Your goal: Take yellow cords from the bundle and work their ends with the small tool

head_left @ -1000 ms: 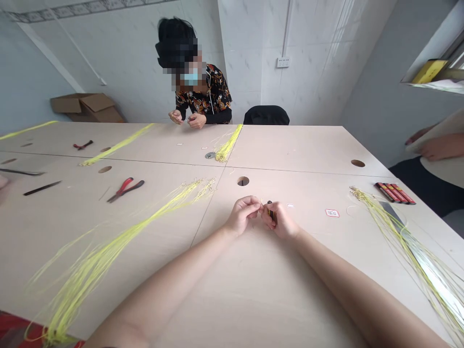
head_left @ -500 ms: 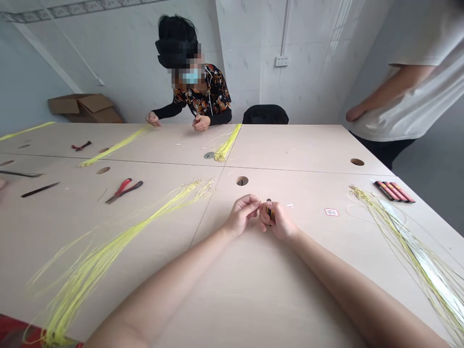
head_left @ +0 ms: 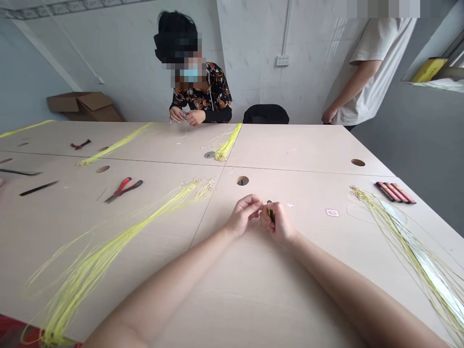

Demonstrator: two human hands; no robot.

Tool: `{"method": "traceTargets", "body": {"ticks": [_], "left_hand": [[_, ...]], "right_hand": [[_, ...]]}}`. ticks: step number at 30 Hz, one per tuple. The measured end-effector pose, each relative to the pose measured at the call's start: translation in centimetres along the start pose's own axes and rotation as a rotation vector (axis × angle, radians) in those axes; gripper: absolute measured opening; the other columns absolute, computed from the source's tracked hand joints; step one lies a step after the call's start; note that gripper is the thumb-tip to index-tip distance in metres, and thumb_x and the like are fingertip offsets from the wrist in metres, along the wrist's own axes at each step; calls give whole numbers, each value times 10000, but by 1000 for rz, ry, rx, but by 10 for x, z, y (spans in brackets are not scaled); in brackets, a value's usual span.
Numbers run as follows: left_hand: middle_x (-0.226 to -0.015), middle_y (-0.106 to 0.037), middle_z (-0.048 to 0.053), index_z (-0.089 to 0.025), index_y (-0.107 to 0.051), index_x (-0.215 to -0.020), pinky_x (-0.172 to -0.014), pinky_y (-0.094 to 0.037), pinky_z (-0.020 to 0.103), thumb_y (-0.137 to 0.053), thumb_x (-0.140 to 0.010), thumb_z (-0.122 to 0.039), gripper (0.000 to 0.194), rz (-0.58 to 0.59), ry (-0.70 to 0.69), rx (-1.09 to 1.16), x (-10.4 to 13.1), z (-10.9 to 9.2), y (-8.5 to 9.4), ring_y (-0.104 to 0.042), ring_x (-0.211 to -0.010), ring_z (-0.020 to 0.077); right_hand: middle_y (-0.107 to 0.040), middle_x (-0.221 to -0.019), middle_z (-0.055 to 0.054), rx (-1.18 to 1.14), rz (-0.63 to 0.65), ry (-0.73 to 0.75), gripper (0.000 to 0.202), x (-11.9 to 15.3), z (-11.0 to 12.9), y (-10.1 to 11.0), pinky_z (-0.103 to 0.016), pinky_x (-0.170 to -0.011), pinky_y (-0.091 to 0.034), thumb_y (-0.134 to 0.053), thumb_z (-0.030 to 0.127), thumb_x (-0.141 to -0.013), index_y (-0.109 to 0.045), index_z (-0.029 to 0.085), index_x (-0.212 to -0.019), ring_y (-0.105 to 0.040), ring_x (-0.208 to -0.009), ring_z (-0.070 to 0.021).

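Observation:
My left hand [head_left: 245,215] is closed in a pinch near the middle of the table. A thin strand [head_left: 261,199] pokes up from its fingertips; the rest of it is hidden. Right beside it, the fingers of my right hand [head_left: 281,223] wrap round a small black-and-yellow tool [head_left: 270,212]. Most of that tool is covered, so its exact kind does not show. The fingertips of both hands nearly meet. Left of my arms lies a long bundle of yellow cords [head_left: 119,237], and another bundle of cords [head_left: 387,222] lies to the right.
Red-and-black pliers [head_left: 122,189] and dark tweezers [head_left: 39,188] lie at left. Several black-and-red tubes [head_left: 395,192] rest at right, near small paper labels [head_left: 332,212]. A cable hole [head_left: 242,181] lies beyond my hands. A masked co-worker [head_left: 203,96] sits opposite; another person [head_left: 373,72] stands at right.
My hands stay almost in place. The co-worker opposite has brought both hands together with a thin strand hanging from them. The standing person has shifted left and farther back.

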State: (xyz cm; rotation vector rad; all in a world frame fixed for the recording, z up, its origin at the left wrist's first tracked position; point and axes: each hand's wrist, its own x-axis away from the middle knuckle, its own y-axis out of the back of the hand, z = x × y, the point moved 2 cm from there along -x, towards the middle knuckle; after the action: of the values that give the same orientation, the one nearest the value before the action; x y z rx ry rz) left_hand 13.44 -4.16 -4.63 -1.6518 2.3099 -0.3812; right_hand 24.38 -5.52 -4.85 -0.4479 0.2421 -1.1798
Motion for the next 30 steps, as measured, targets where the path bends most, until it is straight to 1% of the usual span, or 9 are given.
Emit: {"method": "traceTargets", "body": {"ticks": [6, 9, 13, 15, 19, 24, 26, 30], "left_hand": [[-652, -511, -23, -150, -535, -695, -587, -419, 215, -656, -750, -318, 215, 44, 9, 40, 0, 3, -1, -511, -603, 88], [-647, -524, -23, -151, -533, -700, -575, -429, 213, -646, -765, -313, 208, 50, 10, 43, 0, 3, -1, -529, -594, 89], [-620, -545, -19, -157, -522, -725, -546, -445, 225, -629, -780, -340, 218, 76, 58, 55, 1, 3, -3, -556, -567, 108], [-605, -556, -18, -163, -513, -736, -523, -452, 234, -630, -775, -357, 230, 81, 83, 74, 1, 3, -4, -565, -541, 118], [-602, -566, -17, -167, -508, -735, -499, -457, 231, -642, -764, -353, 231, 77, 86, 104, 0, 4, -3, -583, -534, 127], [-608, -584, -9, -167, -528, -753, -529, -479, 263, -622, -788, -332, 193, 142, 53, 86, 0, 3, -4, -601, -550, 147], [-611, -580, -9, -164, -540, -747, -540, -473, 258, -627, -785, -332, 192, 149, 46, 73, 0, 3, -4, -594, -558, 140], [-620, -554, -17, -154, -560, -708, -554, -433, 216, -650, -770, -312, 192, 111, 23, 67, 0, 4, -2, -550, -573, 99]], "right_hand": [[-213, -324, 29, 18, -29, 25, 390, 0, 0, 0, -261, -393, -157, -370, 343, -742, -328, 210, -378, -178, -336, -80], [-208, -319, 30, 24, -59, 26, 396, 0, 1, -2, -258, -382, -159, -375, 336, -746, -322, 212, -374, -172, -326, -77], [-228, -316, 27, 17, -88, 18, 397, -2, 0, -2, -251, -374, -159, -392, 354, -729, -332, 211, -363, -197, -326, -77], [-242, -321, 29, 5, -80, 9, 388, -3, -1, -1, -248, -370, -163, -406, 363, -713, -341, 210, -362, -215, -329, -78], [-253, -346, 42, -27, -52, 12, 365, -5, 0, 0, -242, -361, -194, -430, 368, -695, -351, 207, -377, -241, -332, -75], [-247, -324, 41, 5, -39, 21, 348, -5, 0, 2, -241, -356, -165, -420, 365, -673, -361, 205, -370, -232, -320, -73], [-237, -315, 40, 9, -27, 13, 350, -5, 0, 2, -243, -356, -149, -400, 368, -673, -348, 208, -365, -207, -317, -72], [-224, -312, 39, 23, -16, -7, 354, -5, 0, 2, -244, -359, -136, -383, 367, -683, -328, 212, -369, -173, -316, -70]]}}
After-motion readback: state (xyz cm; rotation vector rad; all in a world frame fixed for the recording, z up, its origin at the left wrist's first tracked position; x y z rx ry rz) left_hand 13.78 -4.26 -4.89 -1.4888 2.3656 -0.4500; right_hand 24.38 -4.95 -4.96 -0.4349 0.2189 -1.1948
